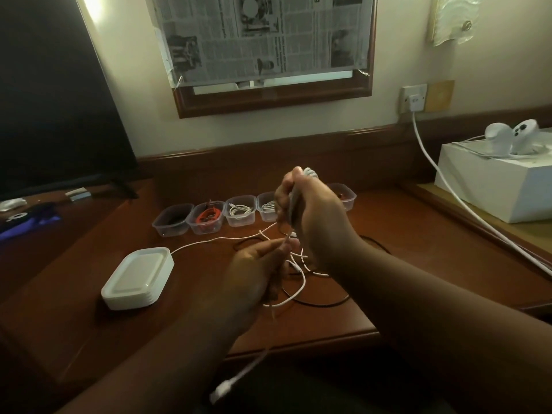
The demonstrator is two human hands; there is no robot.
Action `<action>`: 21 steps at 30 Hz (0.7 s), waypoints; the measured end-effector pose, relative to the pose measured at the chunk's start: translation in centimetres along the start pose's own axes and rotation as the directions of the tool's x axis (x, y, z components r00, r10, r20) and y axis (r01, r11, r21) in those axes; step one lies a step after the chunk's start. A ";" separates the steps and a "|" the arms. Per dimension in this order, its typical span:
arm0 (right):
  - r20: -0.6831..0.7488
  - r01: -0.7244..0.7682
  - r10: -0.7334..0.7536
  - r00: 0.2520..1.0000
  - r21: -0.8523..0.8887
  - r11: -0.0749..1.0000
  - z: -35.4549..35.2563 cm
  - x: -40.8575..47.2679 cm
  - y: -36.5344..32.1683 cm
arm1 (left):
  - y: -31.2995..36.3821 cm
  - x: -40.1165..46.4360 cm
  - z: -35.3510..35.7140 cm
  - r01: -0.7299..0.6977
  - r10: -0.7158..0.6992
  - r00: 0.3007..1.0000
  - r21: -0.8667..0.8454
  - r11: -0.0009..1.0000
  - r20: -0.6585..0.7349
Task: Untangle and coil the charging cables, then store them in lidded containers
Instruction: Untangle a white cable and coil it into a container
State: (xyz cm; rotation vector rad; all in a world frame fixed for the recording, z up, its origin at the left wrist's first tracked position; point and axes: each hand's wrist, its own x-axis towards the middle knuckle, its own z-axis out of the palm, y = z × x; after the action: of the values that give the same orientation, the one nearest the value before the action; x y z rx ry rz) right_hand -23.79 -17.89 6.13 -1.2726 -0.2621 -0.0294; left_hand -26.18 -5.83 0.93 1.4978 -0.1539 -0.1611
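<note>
Desk (98,264), brown wood. Stack of white lids (138,278), front left. Row of clear containers (209,217) at the back, cables coiled inside. White cable (298,282), thin, looped loosely over the desk, partly wound in the closed right hand (310,210); left hand (257,270) pinches one strand.

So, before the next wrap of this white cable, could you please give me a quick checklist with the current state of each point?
1. Right hand holds the started coil: ok.
2. Left hand fingers pinch the white cable: ok.
3. White cable free of the black cable on the desk: not ok, they overlap.
4. Cable plug hangs clear below the desk edge: ok.
5. An empty container in the row: cannot tell.
6. Stack of lids within reach: ok.
</note>
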 end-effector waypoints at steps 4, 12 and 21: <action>0.154 0.228 -0.199 0.968 -0.869 0.439 -0.4 -1.1 1.4 | 1.1 0.6 -1.4 -0.221 0.202 0.974 0.568 0.792 0.098; 0.168 0.178 -0.058 0.984 -0.935 0.307 0.1 -1.5 1.4 | 1.9 2.1 -4.7 -0.572 0.663 0.681 0.791 0.215 0.312; 0.463 -0.030 0.340 0.818 -0.557 0.830 -1.3 -1.5 0.2 | 1.7 1.9 -5.0 -0.610 0.540 0.792 0.412 0.677 0.287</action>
State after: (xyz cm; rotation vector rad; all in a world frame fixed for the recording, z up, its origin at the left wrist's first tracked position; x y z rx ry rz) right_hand -24.94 -19.24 5.30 -1.8483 -0.6531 0.4837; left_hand -23.26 -1.27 2.27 1.8640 -0.8358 0.3165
